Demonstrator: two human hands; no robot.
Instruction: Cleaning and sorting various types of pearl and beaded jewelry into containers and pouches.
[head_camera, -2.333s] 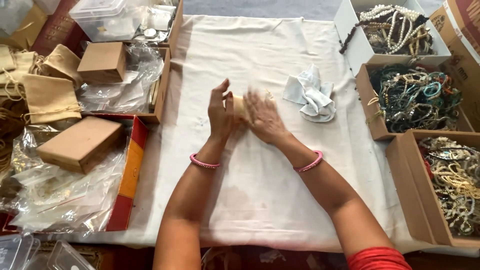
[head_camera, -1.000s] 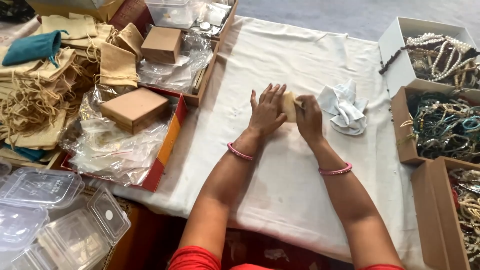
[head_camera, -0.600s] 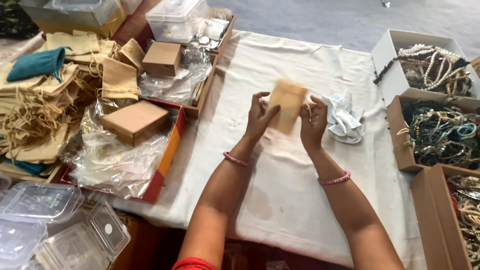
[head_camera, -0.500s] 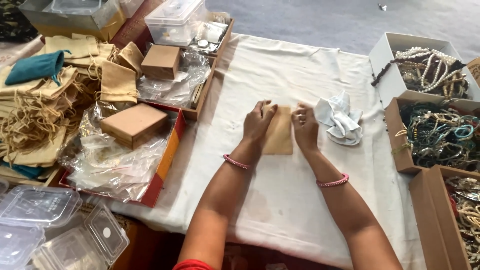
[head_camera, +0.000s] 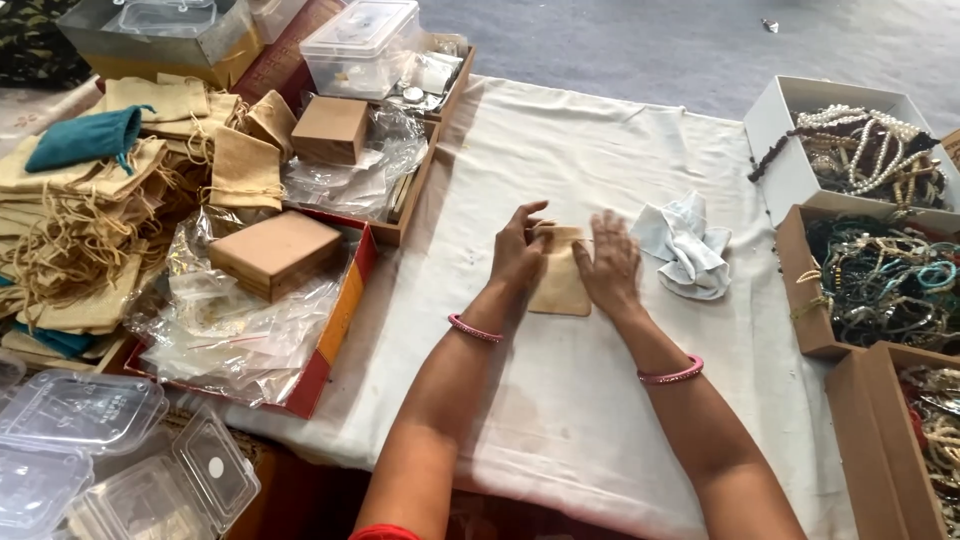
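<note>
From the head camera I saw that the small tan pouch (head_camera: 561, 285), lifted moments earlier, lay flat again on the white cloth (head_camera: 560, 430), my left hand (head_camera: 518, 252) and right hand (head_camera: 606, 265) pressing its edges with spread fingers, suggesting smoothing had resumed.

White-clothed table (head_camera: 600, 420): tan pouch (head_camera: 562, 290), crumpled cloth (head_camera: 688, 246).
</note>
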